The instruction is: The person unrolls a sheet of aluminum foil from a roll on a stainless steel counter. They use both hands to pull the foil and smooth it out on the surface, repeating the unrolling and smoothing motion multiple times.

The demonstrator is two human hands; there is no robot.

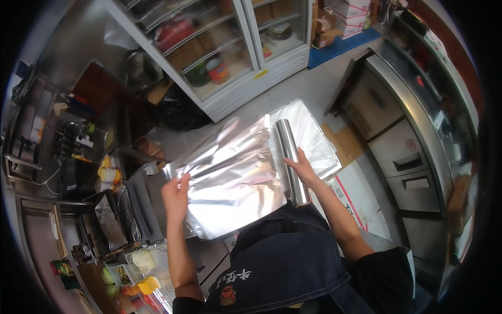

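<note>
A shiny sheet of aluminium foil [235, 188] spreads out in front of my body, wrinkled towards its right side. My left hand [175, 198] pinches its left edge between thumb and fingers. On the right, my right hand [301, 168] is wrapped around a roll of aluminium foil [288, 143], thumb across the front of the roll. The roll lies alongside the sheet's right edge; whether the two are joined I cannot tell. Behind the roll is a flat foil-covered surface [311, 133]. What supports the sheet is hidden beneath it.
A glass-door refrigerator [231, 104] stands ahead. Along the right runs a stainless steel counter with drawers [398, 157]. A white cardboard box [362, 196] lies on the floor nearby. At lower left are food containers [121, 272]; a black bag [180, 108] sits beside the refrigerator.
</note>
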